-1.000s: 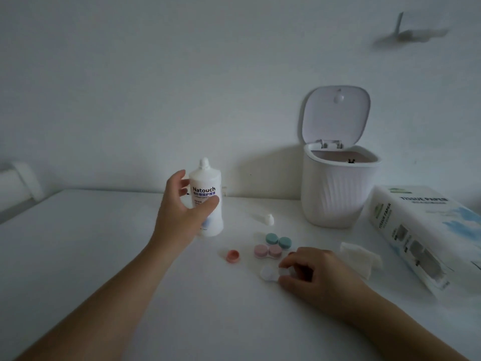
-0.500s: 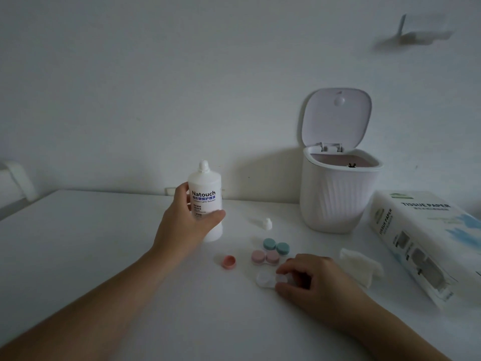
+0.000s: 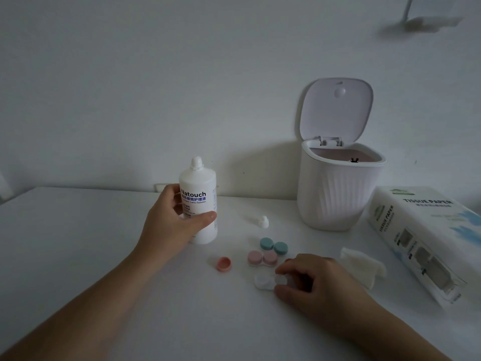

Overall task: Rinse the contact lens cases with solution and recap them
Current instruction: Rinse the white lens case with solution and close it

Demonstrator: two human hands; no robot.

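My left hand [image 3: 171, 225] has its grip wrapped round the solution bottle [image 3: 199, 204], thumb across the front under the label, fingers behind; the bottle stands upright on the desk [image 3: 78, 243] with its nozzle bare. I take that bottle as my landmark. Its small white cap [image 3: 263, 221] lies to the right of it, well apart, toward the bin. Right of the bottle and nearer me sit two closed lens cases, the teal case [image 3: 273, 246] farther back and the pink case [image 3: 262, 258] just in front of it, nearly touching. A loose orange cap [image 3: 223, 264] lies open side up between the bottle and the pink case, nearer me than both. Farther right and closest to me is the white open case [image 3: 268, 281]; my right hand [image 3: 317, 285] pinches its right end between curled fingertips and thumb, and the hand hides part of it.

Beyond the cases, to the bottle's right, a ribbed white bin [image 3: 335, 194] stands by the wall with its lid tipped up. A folded tissue [image 3: 361, 267] lies right of my right hand, and a tissue paper pack [image 3: 426, 238] lies past it at the desk's right edge. The desk is plain white, the wall [image 3: 130, 87] behind it pale and bare, the light dim.
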